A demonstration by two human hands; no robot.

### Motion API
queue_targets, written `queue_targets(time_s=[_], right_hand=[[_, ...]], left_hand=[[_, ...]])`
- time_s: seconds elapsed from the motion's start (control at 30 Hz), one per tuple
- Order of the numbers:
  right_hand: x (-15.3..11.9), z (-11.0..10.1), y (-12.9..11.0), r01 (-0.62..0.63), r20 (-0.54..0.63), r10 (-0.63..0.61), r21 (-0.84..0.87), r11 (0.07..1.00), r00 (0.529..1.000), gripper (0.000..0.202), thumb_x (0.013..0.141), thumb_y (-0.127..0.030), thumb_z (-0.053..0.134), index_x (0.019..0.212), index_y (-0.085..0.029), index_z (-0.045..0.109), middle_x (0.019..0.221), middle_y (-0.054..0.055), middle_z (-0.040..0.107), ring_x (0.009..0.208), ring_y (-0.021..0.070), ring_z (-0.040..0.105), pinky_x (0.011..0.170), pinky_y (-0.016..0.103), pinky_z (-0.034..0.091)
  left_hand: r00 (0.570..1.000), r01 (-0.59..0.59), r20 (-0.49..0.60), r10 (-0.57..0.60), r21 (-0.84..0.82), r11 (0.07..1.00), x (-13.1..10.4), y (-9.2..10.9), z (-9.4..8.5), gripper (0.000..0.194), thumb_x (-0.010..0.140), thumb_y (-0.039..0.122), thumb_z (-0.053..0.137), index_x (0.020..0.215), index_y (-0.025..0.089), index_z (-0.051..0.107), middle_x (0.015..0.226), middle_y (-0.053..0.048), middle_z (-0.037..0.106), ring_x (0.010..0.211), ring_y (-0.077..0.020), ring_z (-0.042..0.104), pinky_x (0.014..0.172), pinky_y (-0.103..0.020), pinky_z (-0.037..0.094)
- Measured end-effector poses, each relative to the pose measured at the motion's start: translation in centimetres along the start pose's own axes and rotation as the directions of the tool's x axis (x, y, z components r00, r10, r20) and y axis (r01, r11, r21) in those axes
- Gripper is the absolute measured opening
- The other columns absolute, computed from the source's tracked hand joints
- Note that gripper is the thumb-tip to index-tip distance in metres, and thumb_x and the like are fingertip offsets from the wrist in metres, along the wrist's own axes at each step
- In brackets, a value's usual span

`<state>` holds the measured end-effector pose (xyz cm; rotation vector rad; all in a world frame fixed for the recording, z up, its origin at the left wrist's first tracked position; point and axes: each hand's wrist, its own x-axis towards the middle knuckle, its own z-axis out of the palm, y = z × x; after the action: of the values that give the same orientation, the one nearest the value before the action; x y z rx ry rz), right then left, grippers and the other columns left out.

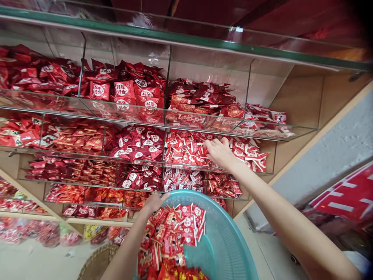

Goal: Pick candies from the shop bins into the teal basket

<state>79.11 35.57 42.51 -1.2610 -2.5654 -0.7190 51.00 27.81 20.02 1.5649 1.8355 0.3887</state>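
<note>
A teal plastic basket (233,237) stands in front of the shelves, tilted toward me and partly filled with red packets (171,235), some edged in white, others with gold or yellow print. My left hand (153,203) is closed on its far left rim. My right hand (219,152) reaches into a shelf compartment of small red-and-white packets (186,149). Its fingers are bent down among them, and the fingertips are hidden, so what they hold cannot be made out.
Glass-fronted shelves (122,155) hold many red packets in divided compartments. A thick glass edge (186,37) runs above. Wooden side panel (297,155) and grey wall (329,155) are at right. Below are a woven basket (97,260) and bagged goods (48,233) on the floor.
</note>
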Motion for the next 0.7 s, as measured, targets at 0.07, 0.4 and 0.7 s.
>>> queue_targets(time_s=[0.07, 0.4, 0.7], right_hand=[[0.2, 0.3, -0.1, -0.003, 0.014, 0.003, -0.021, 1.0, 1.0, 0.023, 0.087, -0.008, 0.04, 0.107, -0.015, 0.05, 0.095, 0.014, 0.07, 0.091, 0.0269, 0.05, 0.09, 0.046, 0.027], [1.0, 0.1, -0.3, -0.043, 0.076, 0.043, -0.002, 0.999, 0.996, 0.032, 0.084, 0.0, 0.032, 0.106, -0.015, 0.05, 0.087, 0.012, 0.068, 0.09, 0.026, 0.05, 0.091, 0.049, 0.027], [0.4, -1.5, 0.1, -0.031, -0.029, 0.035, 0.14, 0.99, 0.999, 0.017, 0.083, -0.012, 0.045, 0.098, -0.02, 0.045, 0.098, 0.01, 0.064, 0.093, 0.0257, 0.052, 0.091, 0.046, 0.029]], left_hand=[[1.0, -0.009, 0.008, 0.009, -0.004, 1.0, -0.1, 0.1, -0.1, 0.074, 0.08, 0.076, 0.037, 0.105, 0.017, 0.074, 0.106, -0.014, 0.076, 0.104, -0.0329, 0.067, 0.085, -0.034, 0.047], [1.0, -0.004, 0.009, 0.004, -0.017, 1.0, -0.1, 0.2, -0.2, 0.071, 0.08, 0.076, 0.04, 0.102, 0.019, 0.075, 0.097, -0.012, 0.077, 0.1, -0.0319, 0.069, 0.084, -0.034, 0.048], [1.0, 0.007, 0.0, -0.007, -0.011, 1.0, -0.2, 0.3, -0.2, 0.075, 0.079, 0.078, 0.039, 0.105, 0.017, 0.074, 0.111, -0.016, 0.075, 0.107, -0.0343, 0.067, 0.086, -0.034, 0.047]])
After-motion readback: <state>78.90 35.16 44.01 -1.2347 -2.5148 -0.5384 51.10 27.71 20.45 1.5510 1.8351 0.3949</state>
